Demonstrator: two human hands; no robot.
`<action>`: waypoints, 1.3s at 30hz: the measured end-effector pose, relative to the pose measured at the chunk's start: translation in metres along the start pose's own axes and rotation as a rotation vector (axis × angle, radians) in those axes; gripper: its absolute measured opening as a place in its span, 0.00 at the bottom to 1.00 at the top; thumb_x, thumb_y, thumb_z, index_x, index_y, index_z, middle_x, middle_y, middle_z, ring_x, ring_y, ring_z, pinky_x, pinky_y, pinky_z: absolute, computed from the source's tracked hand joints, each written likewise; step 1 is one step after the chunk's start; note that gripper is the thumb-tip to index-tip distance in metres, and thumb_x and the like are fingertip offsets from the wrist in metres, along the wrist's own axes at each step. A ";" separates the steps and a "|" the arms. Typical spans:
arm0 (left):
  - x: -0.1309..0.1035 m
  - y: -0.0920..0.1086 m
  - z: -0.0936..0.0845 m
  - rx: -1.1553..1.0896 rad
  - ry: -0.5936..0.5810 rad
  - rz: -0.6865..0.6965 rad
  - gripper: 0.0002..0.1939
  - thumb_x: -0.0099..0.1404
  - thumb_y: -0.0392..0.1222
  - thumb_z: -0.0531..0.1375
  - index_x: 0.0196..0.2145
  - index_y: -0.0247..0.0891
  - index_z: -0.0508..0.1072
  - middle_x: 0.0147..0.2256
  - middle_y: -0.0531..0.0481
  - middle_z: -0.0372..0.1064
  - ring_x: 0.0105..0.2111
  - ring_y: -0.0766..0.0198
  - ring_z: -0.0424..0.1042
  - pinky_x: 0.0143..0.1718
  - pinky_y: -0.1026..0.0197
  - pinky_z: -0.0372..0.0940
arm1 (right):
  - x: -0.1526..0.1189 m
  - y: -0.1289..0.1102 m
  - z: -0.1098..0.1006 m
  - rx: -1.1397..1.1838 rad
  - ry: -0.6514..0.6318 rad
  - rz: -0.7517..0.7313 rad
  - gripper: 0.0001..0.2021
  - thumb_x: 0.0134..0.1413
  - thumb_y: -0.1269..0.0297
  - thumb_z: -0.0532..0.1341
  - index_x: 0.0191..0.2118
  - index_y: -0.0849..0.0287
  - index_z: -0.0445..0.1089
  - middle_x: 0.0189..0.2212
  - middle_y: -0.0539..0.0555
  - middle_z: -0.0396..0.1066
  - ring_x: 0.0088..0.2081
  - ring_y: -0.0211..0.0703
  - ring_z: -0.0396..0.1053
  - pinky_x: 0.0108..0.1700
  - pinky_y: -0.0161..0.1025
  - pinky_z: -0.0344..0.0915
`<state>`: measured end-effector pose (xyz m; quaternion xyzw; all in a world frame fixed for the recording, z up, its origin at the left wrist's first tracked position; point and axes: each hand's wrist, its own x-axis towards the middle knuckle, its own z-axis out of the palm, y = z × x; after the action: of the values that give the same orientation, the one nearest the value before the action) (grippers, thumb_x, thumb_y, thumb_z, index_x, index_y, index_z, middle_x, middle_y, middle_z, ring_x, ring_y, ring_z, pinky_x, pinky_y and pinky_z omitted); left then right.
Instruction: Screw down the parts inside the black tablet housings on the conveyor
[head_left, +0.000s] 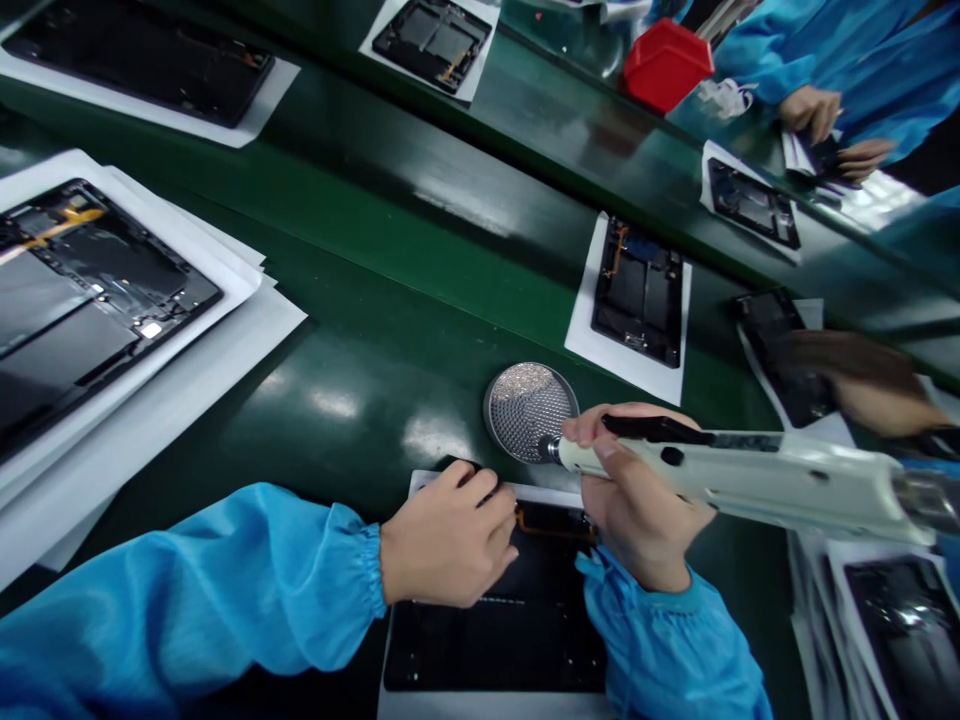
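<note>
Fingers of the right hand [645, 510] clasped the electric screwdriver [787, 485], its tip right at the round dish [517, 420]; the left's curled over the black tablet [487, 645] nearby, any pinch impossible to tell. Steady tip, light left pressure seemed wisest!

Head view, looking forward and down, hands [454, 535] close below
</note>
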<state>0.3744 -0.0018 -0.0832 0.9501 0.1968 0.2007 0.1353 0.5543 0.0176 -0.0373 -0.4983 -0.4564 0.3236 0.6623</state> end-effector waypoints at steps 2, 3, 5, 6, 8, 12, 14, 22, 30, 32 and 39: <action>0.000 0.000 0.001 -0.001 0.004 0.000 0.18 0.74 0.45 0.52 0.43 0.28 0.76 0.45 0.39 0.71 0.40 0.52 0.67 0.38 0.51 0.60 | 0.000 0.001 -0.001 -0.002 0.003 0.000 0.12 0.47 0.78 0.64 0.38 0.59 0.74 0.27 0.51 0.73 0.30 0.44 0.73 0.36 0.45 0.70; 0.000 0.000 0.001 -0.002 0.005 0.000 0.18 0.74 0.45 0.52 0.43 0.28 0.76 0.45 0.39 0.71 0.40 0.52 0.67 0.37 0.51 0.60 | 0.000 0.001 -0.001 -0.004 0.007 0.006 0.12 0.47 0.78 0.64 0.38 0.59 0.74 0.28 0.52 0.74 0.30 0.44 0.73 0.36 0.46 0.70; 0.000 0.000 0.001 -0.002 0.010 0.000 0.18 0.74 0.45 0.52 0.43 0.28 0.76 0.45 0.39 0.71 0.40 0.51 0.67 0.37 0.51 0.60 | 0.000 0.001 -0.001 -0.007 0.022 0.028 0.11 0.47 0.77 0.65 0.38 0.59 0.74 0.28 0.52 0.74 0.30 0.44 0.73 0.37 0.46 0.71; 0.000 0.000 0.000 0.000 0.014 0.001 0.18 0.74 0.45 0.53 0.43 0.28 0.76 0.45 0.39 0.71 0.40 0.51 0.67 0.37 0.51 0.60 | 0.000 0.001 0.000 -0.007 0.026 0.037 0.11 0.47 0.77 0.65 0.38 0.59 0.74 0.28 0.52 0.74 0.30 0.44 0.73 0.38 0.47 0.71; 0.000 0.000 0.000 0.004 0.017 0.004 0.18 0.74 0.45 0.53 0.43 0.28 0.76 0.45 0.39 0.71 0.40 0.51 0.67 0.37 0.51 0.60 | -0.001 0.000 0.000 -0.006 0.026 0.038 0.11 0.47 0.77 0.65 0.37 0.58 0.74 0.28 0.52 0.74 0.30 0.44 0.72 0.37 0.46 0.70; -0.001 0.002 0.000 0.009 0.007 0.009 0.18 0.74 0.45 0.53 0.43 0.28 0.76 0.45 0.38 0.71 0.41 0.51 0.67 0.38 0.51 0.60 | -0.001 0.000 0.001 -0.017 0.028 0.027 0.10 0.46 0.77 0.65 0.36 0.59 0.74 0.27 0.51 0.73 0.30 0.44 0.72 0.37 0.46 0.70; -0.001 0.002 0.001 0.012 0.002 0.012 0.18 0.73 0.45 0.53 0.43 0.28 0.76 0.45 0.38 0.70 0.41 0.51 0.67 0.38 0.51 0.60 | -0.002 0.001 0.001 -0.018 0.023 0.037 0.10 0.47 0.76 0.65 0.36 0.58 0.73 0.27 0.51 0.73 0.30 0.44 0.72 0.38 0.46 0.70; 0.001 0.000 0.002 0.015 0.052 0.004 0.17 0.73 0.44 0.54 0.42 0.27 0.76 0.42 0.38 0.71 0.40 0.52 0.68 0.37 0.52 0.59 | -0.006 -0.016 -0.004 0.015 -0.024 -0.009 0.13 0.48 0.75 0.64 0.40 0.56 0.76 0.28 0.51 0.71 0.30 0.43 0.69 0.37 0.48 0.69; 0.003 0.001 0.002 0.009 0.072 -0.015 0.14 0.72 0.42 0.55 0.37 0.29 0.76 0.38 0.39 0.70 0.36 0.54 0.66 0.34 0.53 0.58 | -0.038 -0.030 -0.010 0.002 -0.274 0.099 0.15 0.54 0.77 0.62 0.45 0.54 0.74 0.30 0.51 0.68 0.32 0.42 0.67 0.37 0.48 0.70; 0.003 0.001 0.002 0.006 0.075 -0.017 0.14 0.72 0.42 0.54 0.37 0.29 0.76 0.38 0.39 0.71 0.36 0.54 0.66 0.34 0.53 0.57 | -0.042 -0.027 -0.011 -0.009 -0.290 0.108 0.15 0.54 0.77 0.61 0.46 0.54 0.73 0.30 0.51 0.68 0.33 0.43 0.67 0.37 0.48 0.70; 0.003 0.002 0.004 -0.001 0.072 -0.025 0.14 0.72 0.42 0.54 0.37 0.30 0.76 0.38 0.40 0.70 0.36 0.54 0.66 0.33 0.52 0.57 | -0.040 -0.022 -0.011 0.008 -0.300 0.122 0.14 0.55 0.76 0.62 0.46 0.53 0.74 0.30 0.51 0.68 0.32 0.42 0.67 0.36 0.47 0.69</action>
<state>0.3795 -0.0029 -0.0855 0.9397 0.2133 0.2330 0.1311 0.5487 -0.0284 -0.0282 -0.4685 -0.5179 0.4358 0.5678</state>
